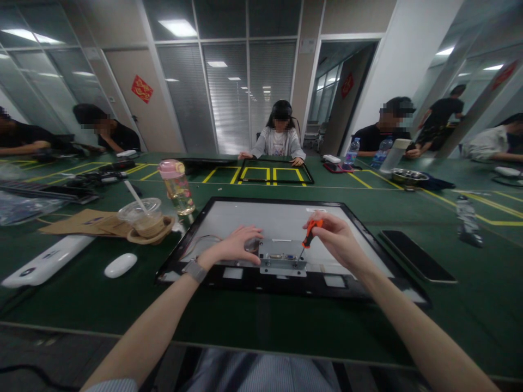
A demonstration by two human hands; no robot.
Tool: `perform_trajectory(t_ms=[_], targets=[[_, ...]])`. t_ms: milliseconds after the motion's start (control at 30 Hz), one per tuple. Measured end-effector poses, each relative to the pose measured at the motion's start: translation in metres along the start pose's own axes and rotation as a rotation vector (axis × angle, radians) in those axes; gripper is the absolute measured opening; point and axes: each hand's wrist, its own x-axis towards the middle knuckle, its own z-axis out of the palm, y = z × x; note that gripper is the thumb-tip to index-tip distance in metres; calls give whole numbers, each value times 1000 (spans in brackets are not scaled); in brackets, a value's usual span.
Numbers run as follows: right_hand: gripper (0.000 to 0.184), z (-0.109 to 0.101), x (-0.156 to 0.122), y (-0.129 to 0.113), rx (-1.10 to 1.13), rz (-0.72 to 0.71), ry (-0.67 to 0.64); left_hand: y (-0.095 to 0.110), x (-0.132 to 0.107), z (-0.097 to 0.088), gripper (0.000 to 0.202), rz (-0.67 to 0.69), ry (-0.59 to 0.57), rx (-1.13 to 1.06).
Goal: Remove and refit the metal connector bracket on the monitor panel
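A flat display panel with a black frame and pale back lies on the green table in front of me. Near its front edge stands a metal bracket with a row of ports. My right hand is closed around an orange and black screwdriver, whose shaft points down to the bracket's right end. At the bracket's left end, my left hand has its fingers spread and its thumb against the metal. Something dark and rounded shows partly under those fingers; I cannot make it out.
To the right lies a black phone. On the left are a white mouse-like case, a long white device, an iced drink cup and a pink-lidded bottle. Across the table, a person touches a black frame.
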Motion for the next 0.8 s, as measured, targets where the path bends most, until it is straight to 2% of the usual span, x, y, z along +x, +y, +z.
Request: perform_trajectory(t_ms=[133, 367, 600, 800], targets=[[13, 1, 0, -2, 49, -15, 9, 1, 0, -1, 75, -5, -4, 0], [19, 2, -3, -2, 136, 79, -123, 5, -1, -2, 75, -30, -22, -3], [15, 0, -1, 2, 132, 42, -36, 0, 1, 0, 75, -14, -8, 3], [20, -1, 0, 0, 132, 68, -53, 0, 1, 0, 75, -21, -20, 4]])
